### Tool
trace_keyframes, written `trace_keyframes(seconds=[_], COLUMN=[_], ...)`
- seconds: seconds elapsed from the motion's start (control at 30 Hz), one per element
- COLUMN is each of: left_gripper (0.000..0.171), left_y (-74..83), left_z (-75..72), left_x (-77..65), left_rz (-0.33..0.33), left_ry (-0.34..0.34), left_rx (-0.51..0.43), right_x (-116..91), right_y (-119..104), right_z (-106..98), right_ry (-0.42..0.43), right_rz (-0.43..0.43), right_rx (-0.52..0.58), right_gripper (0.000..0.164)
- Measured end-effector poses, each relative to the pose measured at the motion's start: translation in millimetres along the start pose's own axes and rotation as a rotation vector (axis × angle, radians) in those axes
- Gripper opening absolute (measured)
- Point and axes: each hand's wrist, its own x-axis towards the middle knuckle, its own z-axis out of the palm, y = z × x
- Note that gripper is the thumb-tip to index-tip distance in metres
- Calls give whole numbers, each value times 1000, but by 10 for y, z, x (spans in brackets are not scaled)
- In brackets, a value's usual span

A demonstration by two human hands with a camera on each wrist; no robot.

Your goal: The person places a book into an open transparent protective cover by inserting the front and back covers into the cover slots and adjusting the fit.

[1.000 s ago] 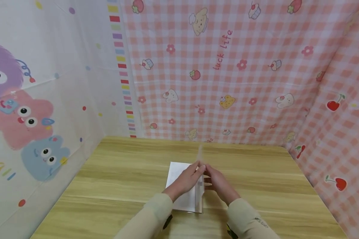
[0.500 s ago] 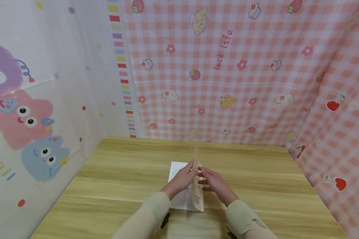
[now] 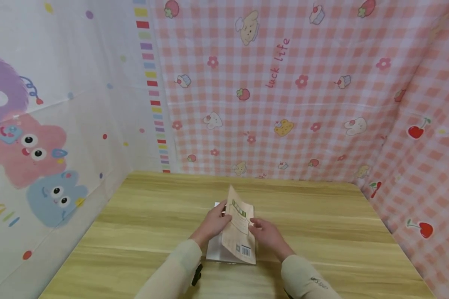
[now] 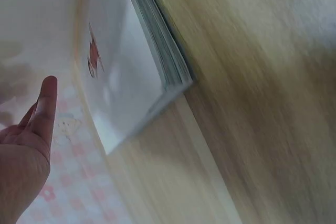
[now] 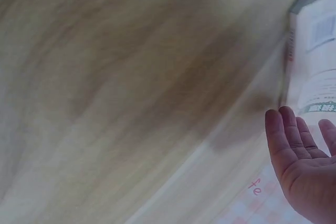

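A book lies on the table, its beige cover with green lettering and a barcode raised at a slant above a white inner page. My left hand holds the cover's free edge, thumb on the printed side and the other fingers behind it. In the left wrist view those fingers look straight beside the inner side. My right hand is at the spine side, fingertips at or very near the cover. The right wrist view shows its fingers extended and the thumb apart.
The wood-grain table extends around the book on every side. Behind it hangs a pink checked cloth, with a white cartoon-print cloth at the left and a cherry-print cloth at the right.
The raised cover has swung left from nearly upright, so its printed side now faces up. My left hand has moved left with it; my right hand has moved slightly down along the spine side.
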Motion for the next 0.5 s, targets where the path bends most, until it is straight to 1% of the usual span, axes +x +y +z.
trace_keyframes(seconds=[0.1,0.2,0.3,0.43,0.5], left_gripper=[63,69,64,51,48], left_y=[-59,-93,-113,-145,-164], left_z=[-41,-74,-89,-87,-81], left_x=[3,-17,-56,-101,-113], left_rz=[13,-2,-5,14,19], left_ry=[61,78,70,60,61], left_rx=[23,39,133,307,358], right_x=[-19,-15,-9,-20,-34], right_y=[39,80,103,93,86], right_z=[37,69,93,128,144], right_ry=[-31,-53,-63,-85,-93], right_rz=[-50,-120,-162,-193,-228], right_rx=[-120,-246,-338,-448,-520], right_gripper=[41,40,39,38,36])
